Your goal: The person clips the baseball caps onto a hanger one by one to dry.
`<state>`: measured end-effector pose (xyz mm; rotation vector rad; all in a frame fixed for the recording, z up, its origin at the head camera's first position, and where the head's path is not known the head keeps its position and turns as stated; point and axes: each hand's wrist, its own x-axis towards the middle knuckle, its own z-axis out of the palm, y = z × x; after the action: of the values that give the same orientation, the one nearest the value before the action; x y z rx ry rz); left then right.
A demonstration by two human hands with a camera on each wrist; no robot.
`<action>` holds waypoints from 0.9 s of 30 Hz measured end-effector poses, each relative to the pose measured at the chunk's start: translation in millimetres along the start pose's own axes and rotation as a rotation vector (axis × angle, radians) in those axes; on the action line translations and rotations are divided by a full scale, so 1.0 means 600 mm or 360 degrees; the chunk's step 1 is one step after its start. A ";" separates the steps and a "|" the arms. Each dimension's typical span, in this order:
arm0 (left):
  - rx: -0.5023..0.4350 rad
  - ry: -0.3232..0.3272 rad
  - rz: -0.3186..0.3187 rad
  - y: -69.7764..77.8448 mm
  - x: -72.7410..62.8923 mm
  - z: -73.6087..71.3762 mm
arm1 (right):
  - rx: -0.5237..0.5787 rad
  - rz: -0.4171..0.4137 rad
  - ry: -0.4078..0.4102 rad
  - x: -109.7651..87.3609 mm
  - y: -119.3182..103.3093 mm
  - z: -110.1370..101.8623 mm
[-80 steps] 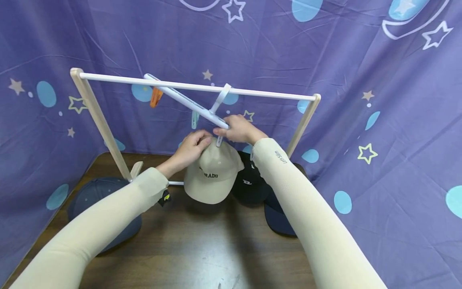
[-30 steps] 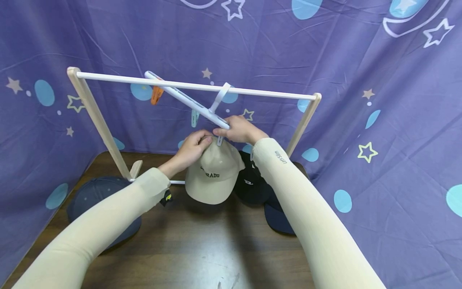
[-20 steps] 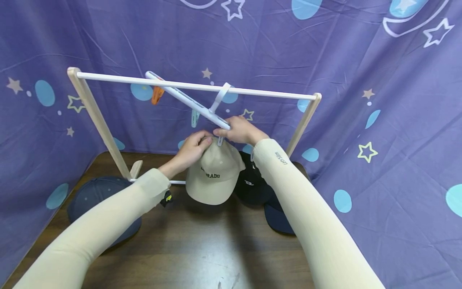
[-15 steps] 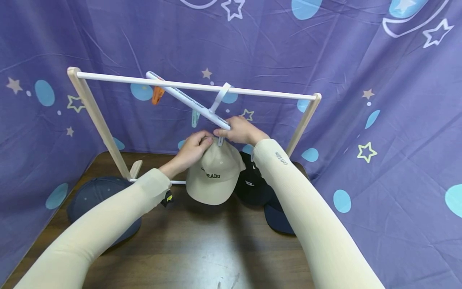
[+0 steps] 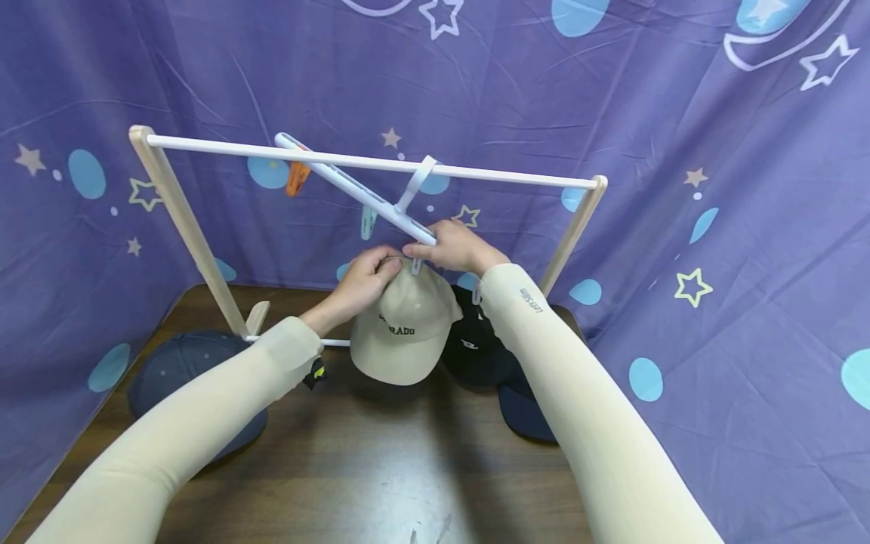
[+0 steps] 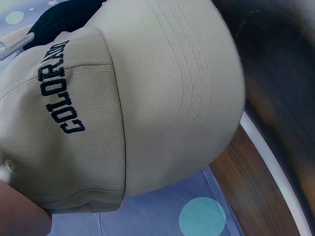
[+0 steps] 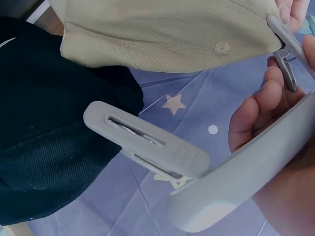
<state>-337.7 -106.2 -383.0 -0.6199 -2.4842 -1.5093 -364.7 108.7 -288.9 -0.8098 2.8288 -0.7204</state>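
Note:
A beige baseball cap [image 5: 408, 359] with dark lettering hangs brim-down under a pale clip hanger [image 5: 363, 198]. My left hand [image 5: 356, 287] pinches its crown from the left. At the hanger's near end, my right hand [image 5: 457, 245] pinches a grey clip [image 7: 290, 42] between thumb and fingers, its tips at the top edge of the cap. Another clip of the hanger [image 7: 179, 157] bites a black cap [image 5: 472, 359], which hangs just right of the beige one, partly behind it. In the left wrist view the beige brim [image 6: 172, 93] faces the camera.
The hanger hooks over the white rail [image 5: 503, 175] of a wooden stand [image 5: 197, 234]. An orange clip [image 5: 297, 179] and a teal clip [image 5: 368, 223] dangle from its far half. Navy caps lie on the table [image 5: 353, 468] at left [image 5: 183, 370] and right [image 5: 526, 415].

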 end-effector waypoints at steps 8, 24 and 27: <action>0.0026 -0.0018 0.0035 -0.003 -0.001 0.000 | -0.0049 0.0057 0.0035 0.000 0.002 0.007; 0.0188 0.0016 0.0042 -0.015 -0.010 -0.007 | -0.0030 0.0032 0.0155 -0.008 0.006 0.020; 0.0202 0.0032 0.0078 -0.015 -0.012 -0.011 | -0.0023 0.0008 0.0208 -0.012 0.007 0.023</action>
<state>-335.5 -117.2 -389.7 -0.6356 -2.5068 -1.3217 -357.5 109.9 -303.4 -0.7846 2.9532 -0.7807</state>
